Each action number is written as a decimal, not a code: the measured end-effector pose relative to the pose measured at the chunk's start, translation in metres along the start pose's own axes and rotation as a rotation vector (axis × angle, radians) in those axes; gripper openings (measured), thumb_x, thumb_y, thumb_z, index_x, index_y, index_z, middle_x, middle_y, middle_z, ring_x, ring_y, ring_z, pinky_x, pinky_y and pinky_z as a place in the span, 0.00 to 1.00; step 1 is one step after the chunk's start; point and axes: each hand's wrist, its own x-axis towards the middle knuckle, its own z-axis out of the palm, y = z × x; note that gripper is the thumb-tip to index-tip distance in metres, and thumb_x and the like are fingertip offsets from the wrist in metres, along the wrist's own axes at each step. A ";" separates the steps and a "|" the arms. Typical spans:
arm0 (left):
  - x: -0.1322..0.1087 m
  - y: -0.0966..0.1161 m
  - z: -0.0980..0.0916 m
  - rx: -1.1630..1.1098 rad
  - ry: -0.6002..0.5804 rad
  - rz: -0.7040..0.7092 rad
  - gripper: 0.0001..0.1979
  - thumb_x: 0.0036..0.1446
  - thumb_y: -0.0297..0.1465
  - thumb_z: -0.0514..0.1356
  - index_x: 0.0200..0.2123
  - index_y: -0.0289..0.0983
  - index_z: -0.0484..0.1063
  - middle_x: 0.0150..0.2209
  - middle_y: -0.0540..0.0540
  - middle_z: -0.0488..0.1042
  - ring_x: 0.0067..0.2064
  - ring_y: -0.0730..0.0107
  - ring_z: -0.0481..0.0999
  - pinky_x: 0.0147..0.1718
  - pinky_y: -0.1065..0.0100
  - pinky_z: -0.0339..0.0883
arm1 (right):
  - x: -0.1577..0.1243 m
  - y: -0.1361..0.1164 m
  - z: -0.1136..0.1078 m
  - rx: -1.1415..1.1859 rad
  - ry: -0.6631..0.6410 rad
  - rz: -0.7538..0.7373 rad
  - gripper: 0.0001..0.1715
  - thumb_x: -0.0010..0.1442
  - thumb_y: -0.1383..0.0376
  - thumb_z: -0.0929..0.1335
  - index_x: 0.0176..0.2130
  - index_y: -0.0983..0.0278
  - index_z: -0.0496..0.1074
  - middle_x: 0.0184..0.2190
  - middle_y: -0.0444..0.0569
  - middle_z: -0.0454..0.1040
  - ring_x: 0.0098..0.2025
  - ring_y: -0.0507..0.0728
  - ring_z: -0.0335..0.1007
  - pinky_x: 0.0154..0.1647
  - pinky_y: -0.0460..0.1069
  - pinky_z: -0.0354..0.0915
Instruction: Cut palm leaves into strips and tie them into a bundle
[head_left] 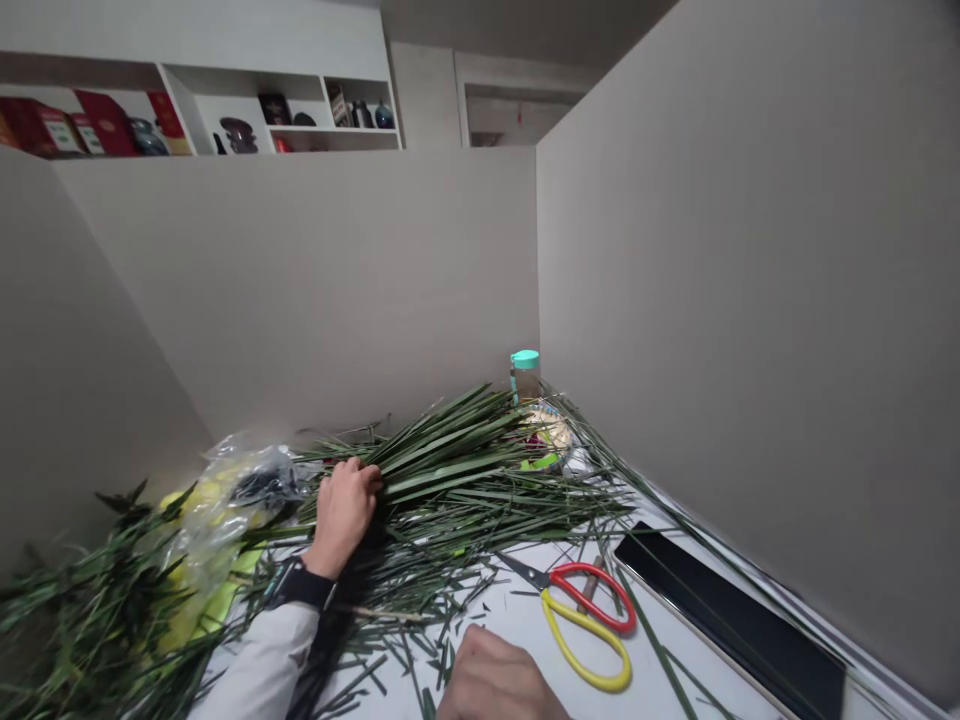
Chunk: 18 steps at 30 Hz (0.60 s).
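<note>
My left hand (345, 508), with a dark band at the wrist, is closed around the near end of a bundle of long green leaves (450, 440). The blades fan out from it to the right, over more cut leaves on the white table. At the bottom edge of the view, my right hand (499, 680) is curled with its back up; whatever its fingers hold, if anything, is hidden. Just right of it lie scissors (546, 578) with one red and one yellow handle, their blades pointing left toward the leaf pile.
Short leaf clippings (375, 650) litter the table's front. A black tablet-like slab (720, 610) lies at right. Clear plastic bags (232, 510) and leafy stems (97, 620) fill the left. At the back stand a teal-capped bottle (526, 375) and grey partitions (360, 280).
</note>
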 end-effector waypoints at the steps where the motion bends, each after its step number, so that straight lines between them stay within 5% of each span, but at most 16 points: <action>1: 0.003 -0.003 -0.001 -0.019 0.013 -0.016 0.12 0.63 0.35 0.60 0.47 0.36 0.73 0.48 0.43 0.75 0.47 0.61 0.76 0.45 0.54 0.73 | -0.001 0.001 -0.001 0.002 -0.014 -0.001 0.19 0.69 0.68 0.59 0.26 0.61 0.65 0.16 0.42 0.67 0.22 0.52 0.59 0.25 0.46 0.60; 6: 0.017 -0.014 -0.005 -0.125 0.094 -0.114 0.13 0.63 0.35 0.59 0.49 0.36 0.72 0.50 0.42 0.75 0.48 0.60 0.76 0.46 0.54 0.73 | 0.000 0.002 -0.006 -0.114 -0.070 0.157 0.14 0.45 0.80 0.60 0.24 0.61 0.64 0.18 0.42 0.68 0.24 0.52 0.63 0.25 0.44 0.60; 9: 0.021 -0.016 -0.003 -0.194 0.091 -0.090 0.13 0.63 0.35 0.59 0.49 0.36 0.72 0.50 0.42 0.74 0.47 0.61 0.76 0.46 0.53 0.73 | 0.017 0.005 -0.010 -0.215 -0.128 0.281 0.18 0.38 0.81 0.60 0.26 0.61 0.67 0.21 0.42 0.70 0.27 0.51 0.67 0.29 0.43 0.62; 15: 0.021 -0.019 0.010 -0.294 0.016 0.013 0.15 0.62 0.36 0.60 0.50 0.37 0.72 0.52 0.42 0.73 0.51 0.58 0.74 0.49 0.51 0.71 | 0.078 0.051 0.001 -0.423 -0.190 0.410 0.14 0.53 0.80 0.65 0.32 0.63 0.73 0.28 0.43 0.74 0.35 0.54 0.72 0.37 0.47 0.67; 18: 0.021 -0.027 0.017 -0.307 0.010 -0.070 0.17 0.62 0.36 0.60 0.52 0.36 0.70 0.53 0.41 0.72 0.52 0.56 0.74 0.49 0.49 0.70 | 0.109 0.091 0.017 -0.537 -0.162 0.431 0.03 0.64 0.69 0.68 0.38 0.66 0.73 0.36 0.46 0.76 0.41 0.56 0.73 0.43 0.54 0.70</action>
